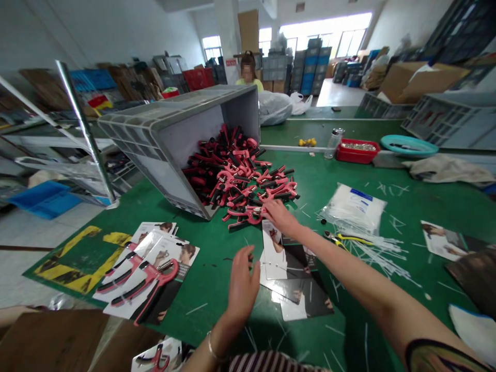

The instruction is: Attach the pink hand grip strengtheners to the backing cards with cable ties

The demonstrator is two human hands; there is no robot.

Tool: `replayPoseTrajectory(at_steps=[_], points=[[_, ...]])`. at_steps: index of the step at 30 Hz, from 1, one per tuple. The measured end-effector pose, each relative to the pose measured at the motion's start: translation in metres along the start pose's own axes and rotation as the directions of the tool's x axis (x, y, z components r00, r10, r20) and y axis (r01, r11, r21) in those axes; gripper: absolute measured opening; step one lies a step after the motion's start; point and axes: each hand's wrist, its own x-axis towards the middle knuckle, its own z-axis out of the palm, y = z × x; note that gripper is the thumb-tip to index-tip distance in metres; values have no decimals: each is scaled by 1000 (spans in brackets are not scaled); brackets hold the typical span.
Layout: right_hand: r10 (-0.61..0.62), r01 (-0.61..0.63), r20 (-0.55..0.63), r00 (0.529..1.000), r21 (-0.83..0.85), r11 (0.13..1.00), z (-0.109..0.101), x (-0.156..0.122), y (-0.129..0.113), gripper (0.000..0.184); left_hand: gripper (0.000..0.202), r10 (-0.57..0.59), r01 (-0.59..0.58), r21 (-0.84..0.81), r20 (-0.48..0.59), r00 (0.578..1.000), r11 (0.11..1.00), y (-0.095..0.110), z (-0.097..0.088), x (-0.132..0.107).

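My right hand [279, 216] reaches forward, its fingers closed at the end of a red and black hand grip strengthener [245, 213] at the front of a heap. More strengtheners [236, 173] spill in a tangle from a grey plastic crate [143, 121] lying on its side. My left hand [243, 283] hovers over the table with its fingers apart and holds nothing. Beside it, under my right arm, lie overlapping printed cards [287, 261]. To the left, strengtheners [153, 281] rest on more printed cards [134, 305].
Right of my arm are a bag of white cable ties [354, 206], loose ties [383, 253] and yellow-handled cutters [349, 237]. Farther back stand a clear bottle [333, 143], a red tray [357, 152] and a turquoise tray [408, 145]. A person [249, 75] is behind the crate.
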Motion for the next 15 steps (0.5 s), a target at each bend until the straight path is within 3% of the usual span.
replayPoseTrajectory(at_steps=[1,3,6,9,11,13,15], points=[[-5,5,-8,1000,10,1000,-17,-3,-4,21,33,146,-142,110,-29,989,984,8,-12,11],[-23,23,0,1000,73,997,-52,-8,-14,26,43,380,-376,267,37,924,887,27,-32,39],[13,-29,81,997,198,980,-94,-16,-26,30,53,537,-598,340,265,801,726,53,-41,79],[182,-208,105,978,372,905,-106,-32,-21,36,51,576,-722,211,475,665,659,59,-26,102],[321,-373,189,928,502,780,-100,-50,-10,41,47,558,-698,155,492,669,700,50,-11,108],[387,-529,360,849,563,635,-88,-72,0,46,42,515,-623,140,441,735,770,33,5,109],[386,-626,495,778,561,542,-76,-91,8,51,37,447,-531,131,394,803,837,16,16,110]])
